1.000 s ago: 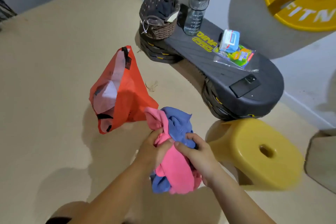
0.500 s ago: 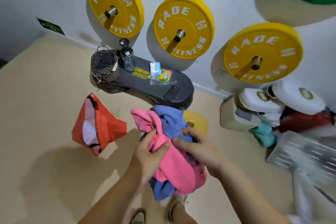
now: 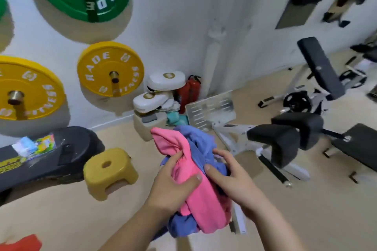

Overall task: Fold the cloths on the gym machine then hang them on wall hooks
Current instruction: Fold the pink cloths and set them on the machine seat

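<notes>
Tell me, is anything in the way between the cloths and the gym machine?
Nothing visible is. The left hand and right hand grip the pink cloth and blue cloth bunched together, and the gym machine stands close on the right. The yellow stool sits off to the left.

The bundle of cloths is held between the left hand and the right hand. On the floor to their left stands a stool. Left of the stool, a low platform carries packets. Weight plates hang on the wall behind. A fire extinguisher stands in the wall corner, and the gym machine lies to the right of the hands.
</notes>
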Demonstrator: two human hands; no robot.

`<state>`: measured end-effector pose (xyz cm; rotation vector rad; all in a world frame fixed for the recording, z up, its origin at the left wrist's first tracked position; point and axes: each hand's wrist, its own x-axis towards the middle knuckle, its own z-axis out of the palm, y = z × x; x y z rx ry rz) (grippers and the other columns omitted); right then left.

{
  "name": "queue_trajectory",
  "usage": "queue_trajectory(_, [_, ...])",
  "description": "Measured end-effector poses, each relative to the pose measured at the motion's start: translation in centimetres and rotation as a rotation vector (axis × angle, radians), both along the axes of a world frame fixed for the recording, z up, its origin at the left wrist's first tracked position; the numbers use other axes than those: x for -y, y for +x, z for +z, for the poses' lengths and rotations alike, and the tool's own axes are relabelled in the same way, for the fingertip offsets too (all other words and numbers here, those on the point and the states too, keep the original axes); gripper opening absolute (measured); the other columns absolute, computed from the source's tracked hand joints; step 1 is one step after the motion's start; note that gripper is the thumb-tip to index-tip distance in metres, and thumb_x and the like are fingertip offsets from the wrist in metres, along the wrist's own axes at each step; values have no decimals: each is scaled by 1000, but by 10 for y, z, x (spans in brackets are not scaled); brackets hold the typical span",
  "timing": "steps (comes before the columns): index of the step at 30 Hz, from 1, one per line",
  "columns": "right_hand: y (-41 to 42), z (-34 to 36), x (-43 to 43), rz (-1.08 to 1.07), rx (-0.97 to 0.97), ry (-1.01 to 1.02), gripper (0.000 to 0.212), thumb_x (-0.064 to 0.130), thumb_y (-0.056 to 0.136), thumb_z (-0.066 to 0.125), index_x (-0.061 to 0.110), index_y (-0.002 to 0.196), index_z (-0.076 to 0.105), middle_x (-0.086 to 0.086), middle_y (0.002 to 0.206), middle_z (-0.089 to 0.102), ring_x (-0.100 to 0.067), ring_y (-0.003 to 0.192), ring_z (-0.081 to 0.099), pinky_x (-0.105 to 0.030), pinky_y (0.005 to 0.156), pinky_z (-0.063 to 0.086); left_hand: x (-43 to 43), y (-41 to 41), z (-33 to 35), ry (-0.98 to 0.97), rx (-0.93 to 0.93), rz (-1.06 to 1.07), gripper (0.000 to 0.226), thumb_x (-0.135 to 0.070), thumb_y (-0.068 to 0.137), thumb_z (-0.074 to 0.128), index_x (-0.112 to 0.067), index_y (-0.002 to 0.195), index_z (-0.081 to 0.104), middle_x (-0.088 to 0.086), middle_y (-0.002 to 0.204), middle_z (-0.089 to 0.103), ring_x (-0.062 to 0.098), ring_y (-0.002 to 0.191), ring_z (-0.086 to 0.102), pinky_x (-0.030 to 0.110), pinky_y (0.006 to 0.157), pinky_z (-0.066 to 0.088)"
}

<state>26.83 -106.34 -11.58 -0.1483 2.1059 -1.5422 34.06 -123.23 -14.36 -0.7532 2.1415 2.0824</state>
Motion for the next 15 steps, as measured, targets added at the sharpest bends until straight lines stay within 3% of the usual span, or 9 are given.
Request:
queue_trajectory(3, [-13,2,-124,-184,4,-5,36,34,92,75,42,125,63,24,125,69,8,111,66,-23,102,53,-113,-45,4,-1,-11,-164,89,-38,67,88,-41,146,47,-16,138,60,1,124,60,35,107,52])
queue_trajectory(7, [-28,4,-284,-382,8,6,33,39,92,75,43,122,63,33,123,67,16,112,61,-12,95,50,-270,-98,13,38,-35,-339,77,-18,80,86,-37,145,48,-17,134,56,-2,120,57,29,107,48])
queue_trajectory(11, [-49,10,-402,-514,24,49,58,50,86,77,39,140,57,25,138,59,4,128,56,-29,112,45,-385,-143,21,48,-1,-426,69,-20,84,83,-36,143,51,-15,136,55,3,124,55,26,108,44])
queue_trajectory(13, [-66,17,-440,-548,54,36,50,50,86,77,46,133,60,28,131,63,6,114,63,-26,101,54,-426,-167,23,42,10,-417,61,-21,84,82,-41,134,56,-16,135,59,2,121,59,29,107,48])
queue_trajectory(15, [-90,19,-472,-577,67,36,35,44,89,76,51,121,62,32,118,65,7,97,67,-20,80,58,-462,-194,24,33,30,-443,55,-21,86,79,-48,128,55,-24,123,59,-9,110,59,19,90,50])
